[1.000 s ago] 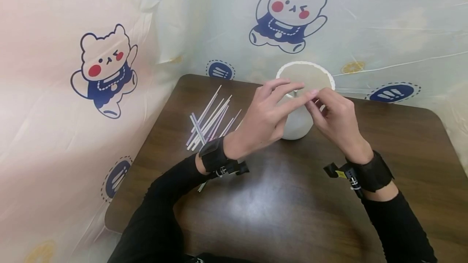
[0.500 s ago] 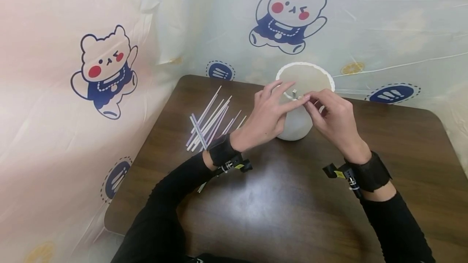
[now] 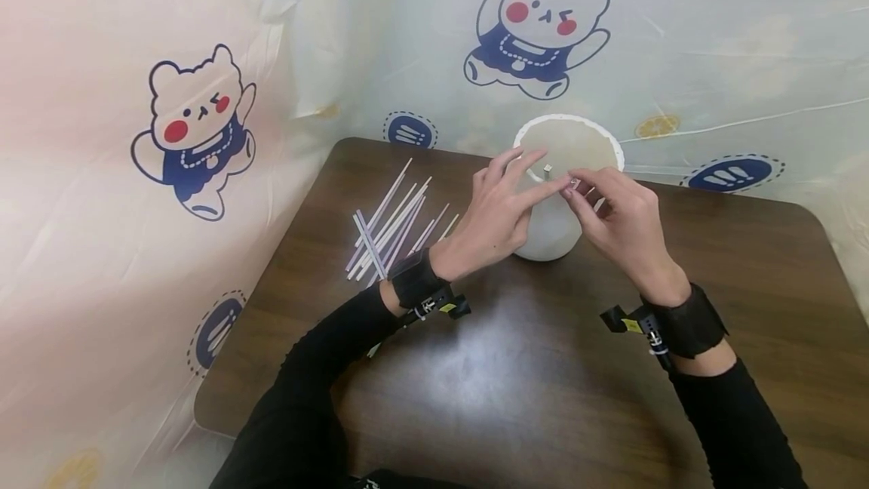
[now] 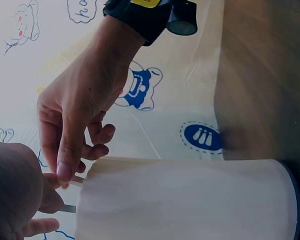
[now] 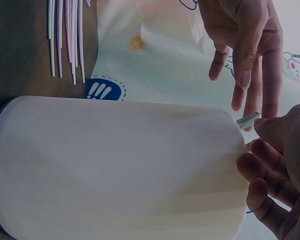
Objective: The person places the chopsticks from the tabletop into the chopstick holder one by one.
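Right of centre in the head view, the right hand [image 3: 621, 221] pinches a stick [image 3: 575, 183] in its fingers at the white bin [image 3: 548, 236]; the left hand's [image 3: 492, 221] fingers are spread. A light, upright hold, clear of the greenish stick [image 3: 548, 170], should serve best.

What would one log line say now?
Right hand: pinches stick at rim of white container | left hand: index finger extended | other sticks: scattered on table
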